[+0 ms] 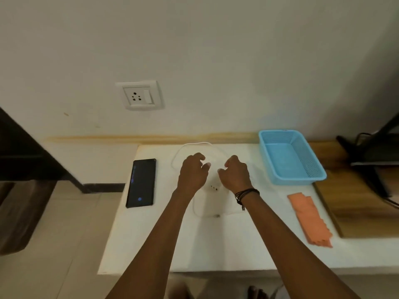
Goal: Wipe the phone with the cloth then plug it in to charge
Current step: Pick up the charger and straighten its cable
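Note:
A black phone [141,183] lies screen-up at the left side of the white table [216,244], its screen faintly lit. An orange cloth [309,221] lies folded at the table's right side. A white charger plug [212,187] with its white cable [195,145] looped behind it rests at the table's middle. My left hand [193,173] and my right hand [235,173] hover over the charger, fingers curled and apart, holding nothing. A white wall socket [139,96] with a switch sits on the wall above the phone.
A blue plastic basket [313,169] stands empty at the back right of the table. A wooden surface [356,203] with black stand legs and cables adjoins the right. Dark furniture [21,152] stands at the left. Tiled floor lies below.

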